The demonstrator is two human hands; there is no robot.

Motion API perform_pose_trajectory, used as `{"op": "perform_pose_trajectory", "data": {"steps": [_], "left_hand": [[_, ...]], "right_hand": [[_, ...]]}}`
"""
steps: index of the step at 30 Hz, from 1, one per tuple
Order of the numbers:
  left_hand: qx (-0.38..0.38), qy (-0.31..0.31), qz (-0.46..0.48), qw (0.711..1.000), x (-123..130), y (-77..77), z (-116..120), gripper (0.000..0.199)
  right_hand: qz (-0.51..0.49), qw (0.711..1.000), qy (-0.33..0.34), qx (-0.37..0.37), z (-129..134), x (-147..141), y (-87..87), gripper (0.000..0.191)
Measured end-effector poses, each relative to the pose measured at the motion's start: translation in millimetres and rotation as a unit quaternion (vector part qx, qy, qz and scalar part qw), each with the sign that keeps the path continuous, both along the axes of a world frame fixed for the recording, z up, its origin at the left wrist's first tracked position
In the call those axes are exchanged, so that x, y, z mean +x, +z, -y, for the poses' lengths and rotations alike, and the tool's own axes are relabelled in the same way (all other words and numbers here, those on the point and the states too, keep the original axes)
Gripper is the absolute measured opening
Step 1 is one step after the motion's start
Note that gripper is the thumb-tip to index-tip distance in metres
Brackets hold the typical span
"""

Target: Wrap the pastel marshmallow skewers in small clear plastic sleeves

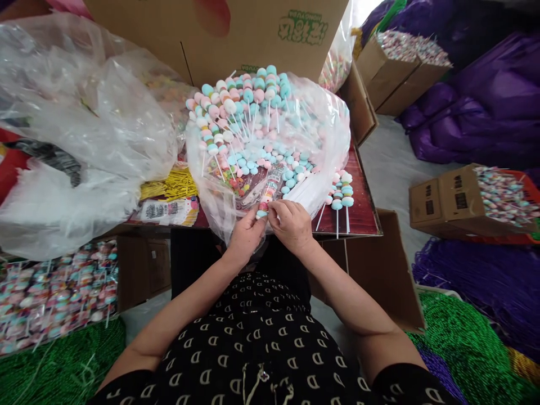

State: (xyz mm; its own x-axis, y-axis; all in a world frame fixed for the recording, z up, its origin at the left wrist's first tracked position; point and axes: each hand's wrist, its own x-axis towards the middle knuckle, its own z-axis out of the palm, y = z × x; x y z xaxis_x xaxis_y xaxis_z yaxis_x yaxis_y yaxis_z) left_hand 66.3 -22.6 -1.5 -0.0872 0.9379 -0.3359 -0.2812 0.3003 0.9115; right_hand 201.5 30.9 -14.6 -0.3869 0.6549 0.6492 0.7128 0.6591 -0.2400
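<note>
In front of my body, a marshmallow skewer (262, 206) sits in a clear printed wrapper (274, 179) that points away from me. My left hand (248, 232) is closed on its near end, around a blue-and-white marshmallow. From the other side my right hand (291, 223) pinches at the wrapped skewer, its fingertips close to the left thumb. Beyond both hands lies a big clear plastic bag (323, 121), spread open, with loose pink and blue marshmallows (291, 174) and gummy rings (238, 185) in it. Finished marshmallow skewers (257, 93) are piled along its far side.
Several skewers (336, 199) lie at the table's right edge (365, 216). Gold twist ties (171, 184) and flat printed wrappers (166, 211) lie on the left. A large carton (236, 42) stands behind. Wrapped sweets (59, 287) fill a box at lower left; cartons (447, 199) stand right.
</note>
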Motion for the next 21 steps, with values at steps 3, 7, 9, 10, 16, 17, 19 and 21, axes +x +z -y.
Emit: {"op": "perform_pose_trajectory", "data": {"steps": [3,7,9,10,16,17,19,21], "left_hand": [[0.013,-0.014,-0.02,1.0,-1,-2.0,0,0.054],[0.018,-0.012,-0.022,1.0,-2,-6.9,-1,0.054],[0.015,-0.008,-0.022,1.0,-2,-7.9,-1,0.053],[0.013,-0.006,-0.02,1.0,-2,-7.9,-2,0.053],[0.006,-0.005,-0.002,1.0,-2,-5.8,-2,0.054],[0.005,-0.004,0.0,1.0,-3,-5.9,-2,0.055],[0.007,-0.003,0.004,1.0,-4,-6.7,-2,0.058],[0.008,0.009,0.01,1.0,-5,-7.3,-4,0.062]], "right_hand": [[0.039,0.999,0.01,0.019,-2,0,2.7,0.018],[0.094,0.995,0.0,0.025,-4,-2,5.9,0.022],[0.111,0.993,-0.007,0.03,-6,-3,6.2,0.025],[0.116,0.993,-0.009,0.035,-7,-3,6.0,0.026],[0.125,0.991,0.004,0.05,-18,-3,3.4,0.027],[0.125,0.991,0.008,0.042,-19,-2,3.0,0.026],[0.117,0.993,0.012,0.019,-20,-2,2.2,0.024],[0.096,0.995,0.01,-0.016,-18,-1,1.6,0.02]]}}
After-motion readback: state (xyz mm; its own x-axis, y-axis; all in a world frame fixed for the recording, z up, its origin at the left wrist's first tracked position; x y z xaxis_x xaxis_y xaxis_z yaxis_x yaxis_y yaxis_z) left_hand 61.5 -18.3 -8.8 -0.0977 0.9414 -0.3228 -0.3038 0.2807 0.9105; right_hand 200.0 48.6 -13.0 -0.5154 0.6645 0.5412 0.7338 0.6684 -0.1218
